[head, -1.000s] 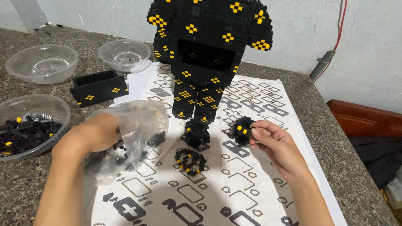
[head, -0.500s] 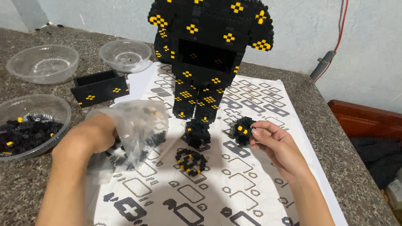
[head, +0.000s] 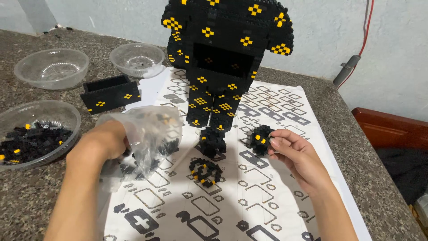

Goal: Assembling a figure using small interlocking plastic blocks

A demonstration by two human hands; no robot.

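Observation:
A tall black figure built of small bricks with yellow marks (head: 223,53) stands on a white printed sheet (head: 267,192). My right hand (head: 296,156) holds a small round black-and-yellow brick piece (head: 261,139) just right of the figure's feet. My left hand (head: 100,143) grips a clear plastic bag (head: 151,134) that holds black bricks. Between my hands, two more small brick pieces lie on the sheet: a black lump (head: 211,141) and a ring-shaped one (head: 205,171).
A clear bowl of black and yellow bricks (head: 33,134) sits at the left. Two empty clear bowls (head: 51,67) (head: 136,58) stand further back. A black open brick box (head: 109,93) lies beside them. The stone counter's edge (head: 379,178) runs on the right.
My left hand with the bag has shifted slightly. My right hand stays in place with the small piece.

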